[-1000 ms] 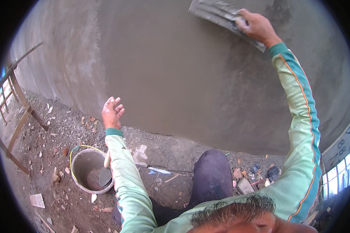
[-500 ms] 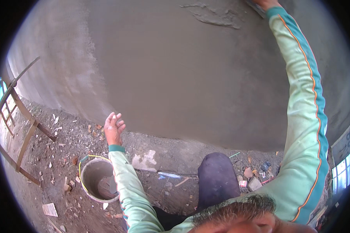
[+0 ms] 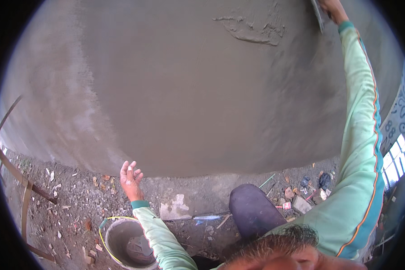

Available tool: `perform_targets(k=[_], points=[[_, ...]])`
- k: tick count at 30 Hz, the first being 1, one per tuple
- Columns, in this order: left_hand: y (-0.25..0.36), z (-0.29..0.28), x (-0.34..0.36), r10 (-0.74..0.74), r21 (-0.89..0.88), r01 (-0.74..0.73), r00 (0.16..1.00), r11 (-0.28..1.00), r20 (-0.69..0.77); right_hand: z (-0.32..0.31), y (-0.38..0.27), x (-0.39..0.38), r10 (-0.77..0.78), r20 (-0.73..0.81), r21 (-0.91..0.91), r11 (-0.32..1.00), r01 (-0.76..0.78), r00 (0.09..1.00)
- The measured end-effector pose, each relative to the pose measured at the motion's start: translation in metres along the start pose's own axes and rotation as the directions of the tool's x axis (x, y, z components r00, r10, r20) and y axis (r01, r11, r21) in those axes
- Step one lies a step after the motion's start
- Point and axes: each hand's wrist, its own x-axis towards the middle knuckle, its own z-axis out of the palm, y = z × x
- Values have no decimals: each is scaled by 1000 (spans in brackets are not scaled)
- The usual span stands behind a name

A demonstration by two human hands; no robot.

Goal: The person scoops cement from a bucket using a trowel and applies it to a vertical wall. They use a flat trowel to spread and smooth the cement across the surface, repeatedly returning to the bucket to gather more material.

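At the top right, my right hand grips a steel float against the grey plastered wall. Left of the float, a raised, ridged smear of wet mortar lies on the wall. My left hand is empty, its fingers apart and loosely bent, near the wall's foot; whether it touches the plaster I cannot tell. Below it stands a grey bucket with a yellow handle, partly behind my left sleeve, with some grey material and part of a tool blade inside.
Wooden sticks form a frame at the left. Rubble, litter and stones lie on the dirt ground along the wall's foot, beside my bent knee. A painted panel and a barred bright opening are at the far right.
My right hand with the float has moved up and rightward, uncovering the mortar smear. The view has shifted, so the wall's foot, bucket and left hand sit lower in the picture.
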Motion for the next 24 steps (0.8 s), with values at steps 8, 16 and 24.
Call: perform_targets(k=[8,16,24], points=[[-24,7,11,-18,38,20,999,999,-36,154,-34,-152,-273,439,-345,829,441,856],[4,32,-6,50,76,-47,998,996,-28,265,96,-420,-516,746,-158,476,865,420],[35,26,-24,129,-21,-131,987,991,-91,190,63,-382,-462,598,-79,779,622,655]])
